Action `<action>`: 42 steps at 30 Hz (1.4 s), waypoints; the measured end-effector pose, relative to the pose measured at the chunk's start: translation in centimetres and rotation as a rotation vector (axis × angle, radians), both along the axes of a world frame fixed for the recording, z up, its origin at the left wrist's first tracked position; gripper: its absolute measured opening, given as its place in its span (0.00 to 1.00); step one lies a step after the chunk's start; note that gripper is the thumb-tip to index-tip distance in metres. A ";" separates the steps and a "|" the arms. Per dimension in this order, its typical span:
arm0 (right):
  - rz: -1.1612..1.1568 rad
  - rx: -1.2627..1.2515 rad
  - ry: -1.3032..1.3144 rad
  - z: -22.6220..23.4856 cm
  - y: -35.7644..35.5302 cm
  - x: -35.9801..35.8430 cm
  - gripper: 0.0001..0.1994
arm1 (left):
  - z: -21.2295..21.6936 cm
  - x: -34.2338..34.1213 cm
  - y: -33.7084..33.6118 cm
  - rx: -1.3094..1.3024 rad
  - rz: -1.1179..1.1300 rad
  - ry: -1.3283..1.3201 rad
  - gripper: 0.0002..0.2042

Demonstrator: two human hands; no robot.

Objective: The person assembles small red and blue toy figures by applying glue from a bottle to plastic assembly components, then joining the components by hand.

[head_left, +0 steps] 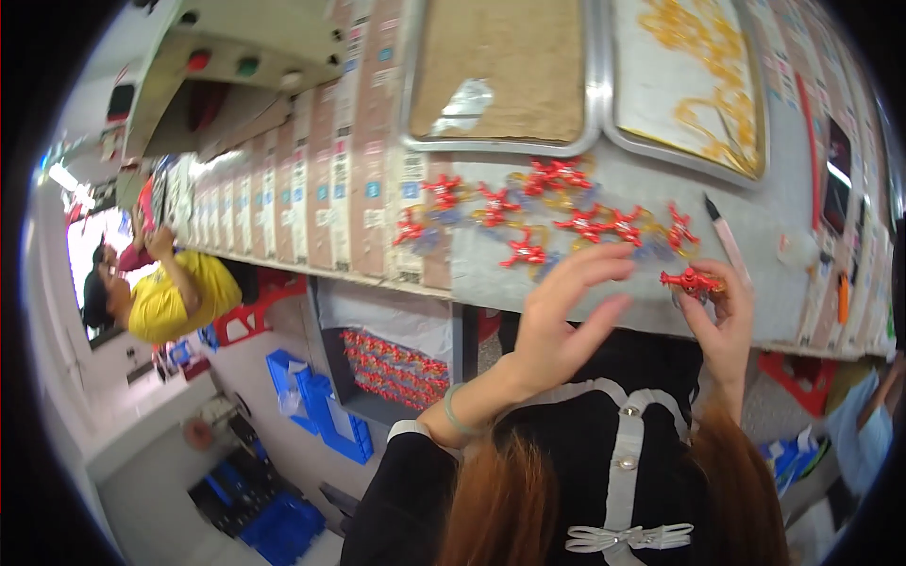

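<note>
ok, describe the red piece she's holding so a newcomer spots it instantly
Start at the grey table, front edge right of centre. There the right hand pinches one red star-shaped piece. Unlike the other red pieces lying flat on the table, it is lifted between fingertips.

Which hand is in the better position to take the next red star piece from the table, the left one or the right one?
Probably the left. The left hand is open and holds nothing, with fingers spread just below the red star pieces on the grey table. The right hand already pinches one red piece.
</note>
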State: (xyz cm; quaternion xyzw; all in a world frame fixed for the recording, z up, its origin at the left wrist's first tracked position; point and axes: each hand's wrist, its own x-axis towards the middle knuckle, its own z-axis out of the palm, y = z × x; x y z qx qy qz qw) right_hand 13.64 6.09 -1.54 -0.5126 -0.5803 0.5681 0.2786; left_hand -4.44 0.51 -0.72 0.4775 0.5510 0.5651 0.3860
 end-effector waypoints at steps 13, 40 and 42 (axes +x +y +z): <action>-0.092 0.602 -0.430 1.5 1.1 -3.7 0.16 | -4.5 -12.1 -6.0 -0.357 0.680 0.617 0.09; 0.310 -0.101 0.392 4.8 -2.9 -10.5 0.06 | 0.6 -3.1 -7.9 -0.068 0.087 -1.188 0.18; 0.329 -0.111 0.390 5.1 -3.1 -10.2 0.06 | 1.0 -2.9 -8.0 -0.163 0.125 -0.919 0.17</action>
